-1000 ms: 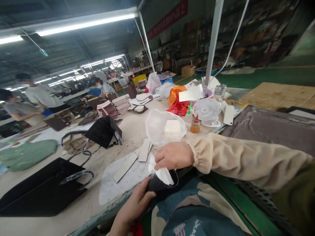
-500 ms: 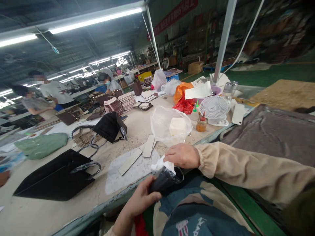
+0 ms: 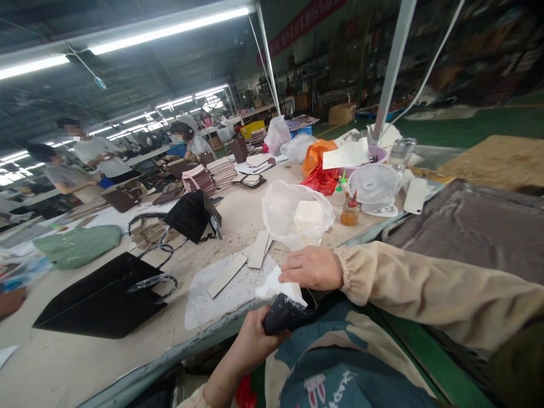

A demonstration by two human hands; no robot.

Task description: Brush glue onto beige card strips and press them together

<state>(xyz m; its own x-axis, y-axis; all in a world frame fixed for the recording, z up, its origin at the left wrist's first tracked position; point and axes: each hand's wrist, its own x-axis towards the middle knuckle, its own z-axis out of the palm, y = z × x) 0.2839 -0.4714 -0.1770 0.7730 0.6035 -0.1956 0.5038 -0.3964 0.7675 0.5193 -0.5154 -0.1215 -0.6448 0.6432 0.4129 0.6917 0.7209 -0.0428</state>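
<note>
Low over my lap, at the table's front edge, my left hand (image 3: 255, 340) is closed around a black, curved leather-like piece (image 3: 281, 316) with a hollow end. Pale specks dot its surface near the rim. A crumpled white tissue (image 3: 272, 286) is pinched in my right hand (image 3: 312, 268) and lies against the upper side of that piece. My right fingertips are partly hidden by the tissue. Just beyond, grey-white strips (image 3: 228, 276) rest on a white sheet (image 3: 199, 303). Behind my right hand sits an open clear plastic bag (image 3: 278, 212) holding a white block (image 3: 308, 215).
Black handbags (image 3: 106, 297) stand on the table (image 3: 140, 354) at left, near a green bundle (image 3: 79, 246). At right are a white fan (image 3: 374, 184), a red-capped bottle (image 3: 349, 212) and a metal post (image 3: 393, 71). A co-worker's arm (image 3: 12, 302) enters at far left.
My right hand and the tissue have shifted slightly left across the black piece. My left hand has turned a little, its fingers wrapping further round the piece. The view has shifted slightly.
</note>
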